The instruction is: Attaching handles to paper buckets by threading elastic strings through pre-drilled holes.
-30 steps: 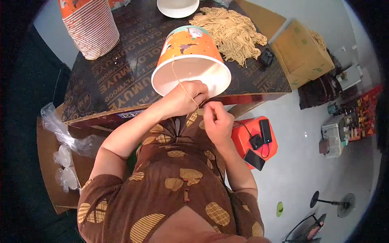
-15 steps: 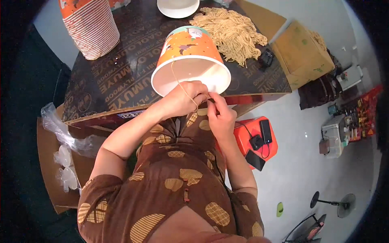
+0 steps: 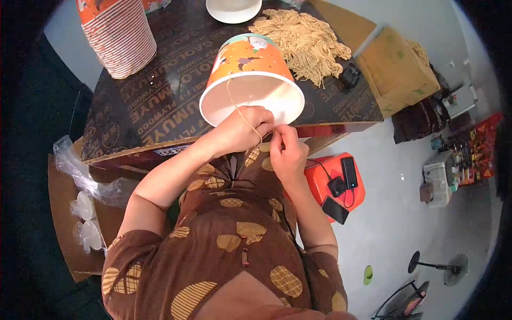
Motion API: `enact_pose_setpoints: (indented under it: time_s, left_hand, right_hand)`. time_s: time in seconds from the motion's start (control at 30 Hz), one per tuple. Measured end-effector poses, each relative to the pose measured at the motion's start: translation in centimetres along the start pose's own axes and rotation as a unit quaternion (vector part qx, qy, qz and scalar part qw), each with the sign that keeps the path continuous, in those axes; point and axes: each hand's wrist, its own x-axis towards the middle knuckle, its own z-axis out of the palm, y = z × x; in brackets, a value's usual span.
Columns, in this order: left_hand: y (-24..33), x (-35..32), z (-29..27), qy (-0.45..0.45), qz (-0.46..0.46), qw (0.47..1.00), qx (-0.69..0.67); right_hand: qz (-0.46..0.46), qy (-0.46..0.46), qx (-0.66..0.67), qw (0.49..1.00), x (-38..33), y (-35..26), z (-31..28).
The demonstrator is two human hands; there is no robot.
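On dark table point(image 3: 160, 101), orange paper bucket point(image 3: 248, 69) just above both hands' point(image 3: 266, 136) string point(image 3: 242, 114).

An orange paper bucket point(image 3: 249, 74) lies on its side near the front edge of the dark table point(image 3: 160, 101), with its white open mouth turned toward the person. The left hand point(image 3: 242, 128) is at the lower rim of the bucket and pinches a thin beige string point(image 3: 238, 106), which runs up across the mouth. The right hand point(image 3: 287, 152) is just beside the left one, with its fingertips closed on the same string. A pile of beige strings point(image 3: 304, 40) lies behind the bucket, near the far right corner. A stack of orange buckets point(image 3: 120, 32) stands at the far left corner. A white lid point(image 3: 233, 8) lies at the far edge.
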Motion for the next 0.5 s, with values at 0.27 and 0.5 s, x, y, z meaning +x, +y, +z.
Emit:
enact_pose_setpoints:
  time_s: [0.27, 0.5]
  left_hand:
    - [0.6, 0.5, -0.6, -0.032, -0.063, 0.997, 0.006]
    - [0.3, 1.0, -0.9, -0.060, -0.099, 0.993, -0.028]
  right_hand:
    - [0.141, 0.002, 0.098, 0.985, -1.3, 0.2, 0.8]
    - [0.211, -0.042, 0.193, 0.957, -2.0, 0.7, 0.9]
